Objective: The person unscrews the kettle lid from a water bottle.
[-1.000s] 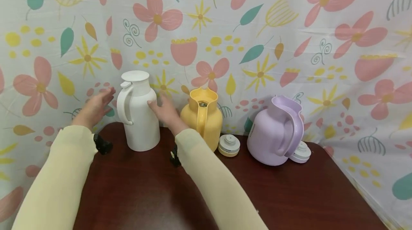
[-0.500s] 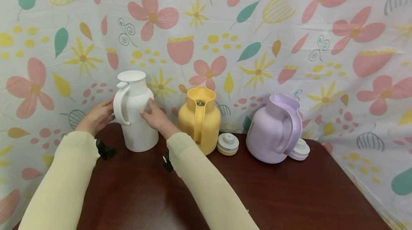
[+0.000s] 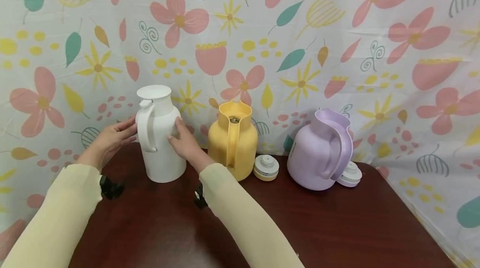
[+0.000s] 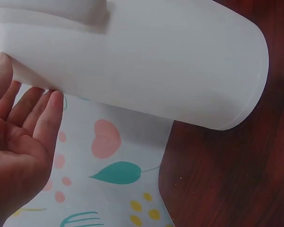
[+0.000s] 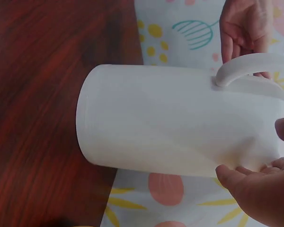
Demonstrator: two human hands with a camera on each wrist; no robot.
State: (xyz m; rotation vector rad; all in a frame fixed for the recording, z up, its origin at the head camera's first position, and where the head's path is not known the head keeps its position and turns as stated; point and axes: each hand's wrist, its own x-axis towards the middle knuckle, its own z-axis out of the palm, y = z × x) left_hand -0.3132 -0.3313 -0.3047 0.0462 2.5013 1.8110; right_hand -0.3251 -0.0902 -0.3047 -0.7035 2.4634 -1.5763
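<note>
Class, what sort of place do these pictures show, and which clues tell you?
Probably a tabletop staged for a demonstration, though I cannot be sure: a floral sheet hangs close behind the dark table, and a white jug, a yellow jug and a lilac jug are lined up along its back.

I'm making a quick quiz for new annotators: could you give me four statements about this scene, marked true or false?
1. The white jug is between the left hand and the right hand. True.
2. The yellow jug stands between the white jug and the purple jug. True.
3. The yellow jug's mouth is covered. False: it is open, and a lid sits beside it.
4. The purple jug is nearest the left hand. False: the white jug is.
</note>
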